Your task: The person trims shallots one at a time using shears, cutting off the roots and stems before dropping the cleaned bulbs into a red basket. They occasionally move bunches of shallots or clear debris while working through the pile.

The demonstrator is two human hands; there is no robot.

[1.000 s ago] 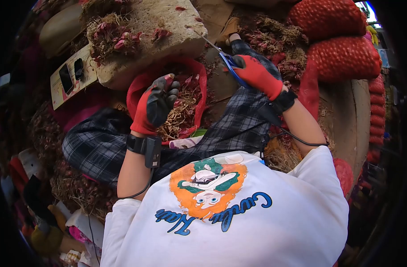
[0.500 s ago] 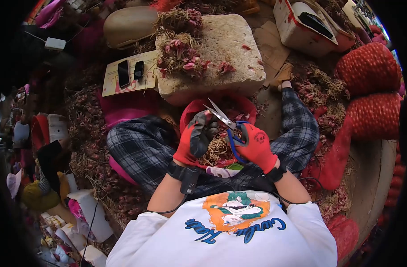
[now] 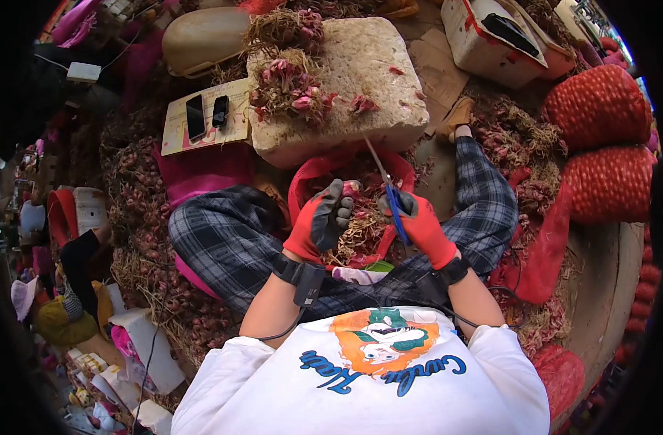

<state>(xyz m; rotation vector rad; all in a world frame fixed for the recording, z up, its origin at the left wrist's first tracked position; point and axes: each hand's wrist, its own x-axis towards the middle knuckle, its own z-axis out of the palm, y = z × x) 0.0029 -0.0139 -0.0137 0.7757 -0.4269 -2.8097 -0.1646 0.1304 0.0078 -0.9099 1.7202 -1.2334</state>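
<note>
**Gripping Blue-Handled Metal Scissors Over a Red Mesh Bag**

In the head view, sits with legs folded in dark plaid trousers (image 3: 219, 225) around an open red mesh bag (image 3: 299, 190), just in front of a pitted off-white foam block (image 3: 378, 69). Wears red gloves with dark grey palms, a black strap at each wrist and a white printed shirt (image 3: 273, 395). Closes the right hand (image 3: 424, 230) around the blue-handled metal scissors (image 3: 396, 206), slim blades pointing up the picture toward the foam block and seen nearly edge-on. Curls the gloved left hand (image 3: 320, 226) shut, gripping a small pinkish-red bulb (image 3: 351, 188) at the fingertips, over the bag and just left of the scissors. Holds bulb and scissors near each other, apart.

Has a tangle of straw-coloured dry roots and stems (image 3: 357, 235) inside the bag, beneath and between the hands. Faces clustered pink bulbs with dry roots (image 3: 291, 90) on the left part of the block, and beside it a dark phone (image 3: 196, 117) and a small black device (image 3: 220, 111) on a pale yellow printed board (image 3: 173, 132). Sits between a wide heap of reddish bulbs (image 3: 139, 239) on the left and two full red mesh sacks (image 3: 599, 109), one nearer than the other, on the right.
</note>
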